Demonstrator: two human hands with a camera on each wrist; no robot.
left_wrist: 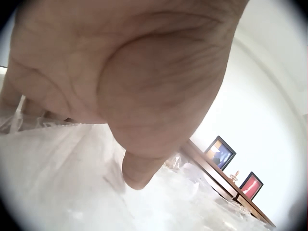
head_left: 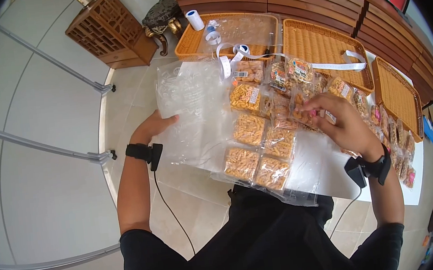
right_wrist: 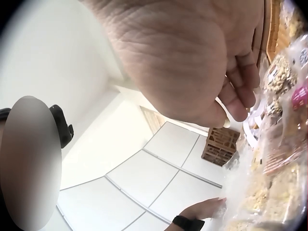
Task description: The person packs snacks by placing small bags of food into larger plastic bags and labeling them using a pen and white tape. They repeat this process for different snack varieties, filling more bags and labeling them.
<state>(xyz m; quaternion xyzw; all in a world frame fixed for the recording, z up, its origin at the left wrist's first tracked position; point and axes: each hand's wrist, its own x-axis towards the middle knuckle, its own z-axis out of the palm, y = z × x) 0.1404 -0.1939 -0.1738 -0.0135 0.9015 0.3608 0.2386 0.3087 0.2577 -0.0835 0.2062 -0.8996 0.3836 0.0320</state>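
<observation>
At the left, my left hand [head_left: 153, 127] grips the edge of a large clear plastic bag [head_left: 190, 137]. Its thumb [left_wrist: 137, 171] lies on the film and the other fingers are partly hidden behind it. Several clear packs of yellow puffed snacks [head_left: 249, 128] lie in two columns at the bag's right part. My right hand [head_left: 339, 122] is over the packs to the right, near a brown snack pack [head_left: 302, 111] with a pink label. Its fingers are loosely bent, with nothing between thumb and fingers in the right wrist view.
Behind the packs stand wicker trays [head_left: 320, 28], one with a clear sheet and a label roll [head_left: 194, 20]. A white label strip [head_left: 336, 66] trails across. More packs [head_left: 399, 142] crowd the white table's [head_left: 413, 194] right side. A carved wooden cabinet [head_left: 111, 32] stands far left.
</observation>
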